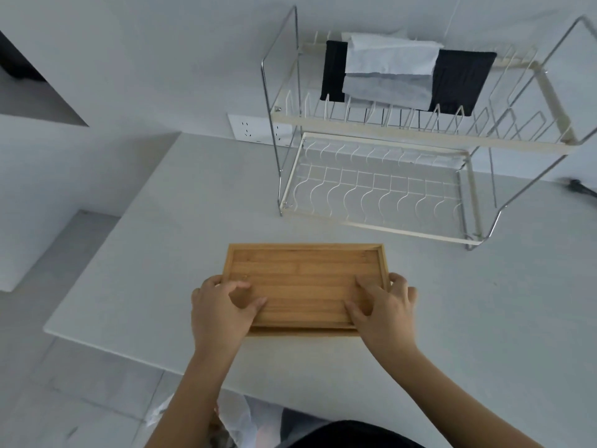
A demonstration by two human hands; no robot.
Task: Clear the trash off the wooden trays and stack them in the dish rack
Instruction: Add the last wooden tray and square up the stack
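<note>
The left hand grips the near left corner of the wooden tray: its thumb and a couple of fingers lie inside on the tray floor, while the remaining fingers curl round the outer left edge. The right hand mirrors it at the near right corner, with fingers spread across the floor and others hooked over the right rim. Both hands are closed on the tray, one at each side.

The tray sits at the near edge of the white table, its near side just at the lip, and its inside is bare, with no trash showing. It looks like stiff bamboo board with a low raised rim, so it should be light, rigid and unlikely to flex. The smooth finish may slide a little under flat fingers, so pinching the rim at both short ends seems the safest hold.

Beyond it, well apart, stands the dish rack. Its lower shelf is open wire, and its upper shelf carries black and grey cloths. Below the table edge, a crumpled plastic bag shows near the person's lap.
</note>
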